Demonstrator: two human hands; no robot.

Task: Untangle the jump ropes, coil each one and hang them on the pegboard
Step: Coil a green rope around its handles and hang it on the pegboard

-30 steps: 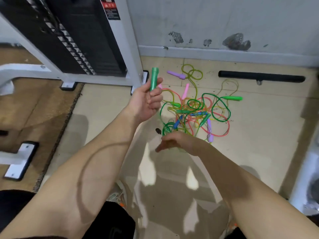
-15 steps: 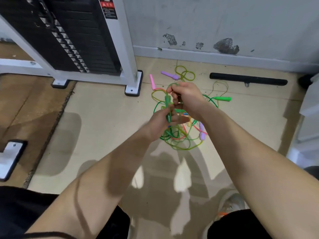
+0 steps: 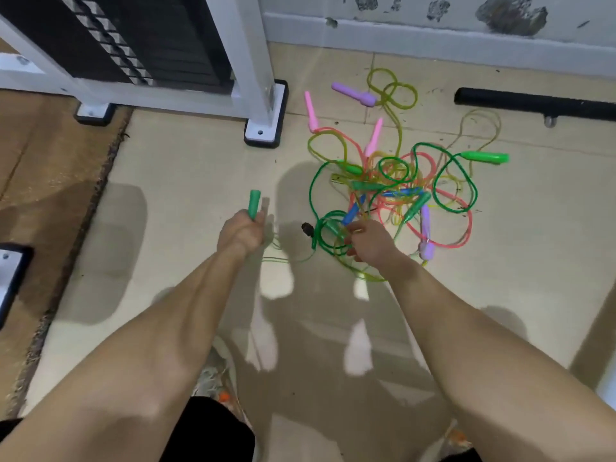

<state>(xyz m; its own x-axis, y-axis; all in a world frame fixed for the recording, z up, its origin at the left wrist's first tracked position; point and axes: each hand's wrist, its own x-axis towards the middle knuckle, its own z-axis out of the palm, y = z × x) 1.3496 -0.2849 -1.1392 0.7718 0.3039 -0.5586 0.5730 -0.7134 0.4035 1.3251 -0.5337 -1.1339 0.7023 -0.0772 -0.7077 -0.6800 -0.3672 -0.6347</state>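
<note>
A tangle of jump ropes in green, pink, yellow and blue lies on the tiled floor. My left hand grips a green handle upright, left of the pile; a thin green cord trails from it toward the heap. My right hand pinches green rope loops at the pile's near edge. Another green handle lies at the right, two pink handles and a purple handle at the far side. No pegboard is in view.
A white weight-machine frame with a black weight stack stands at the far left, its foot close to the ropes. A black bar lies by the wall. A brown mat covers the floor at left.
My hands have parted from in front of the pile. The left carried the green handle down and left; the right dropped to the pile's near edge and took hold of green loops.
</note>
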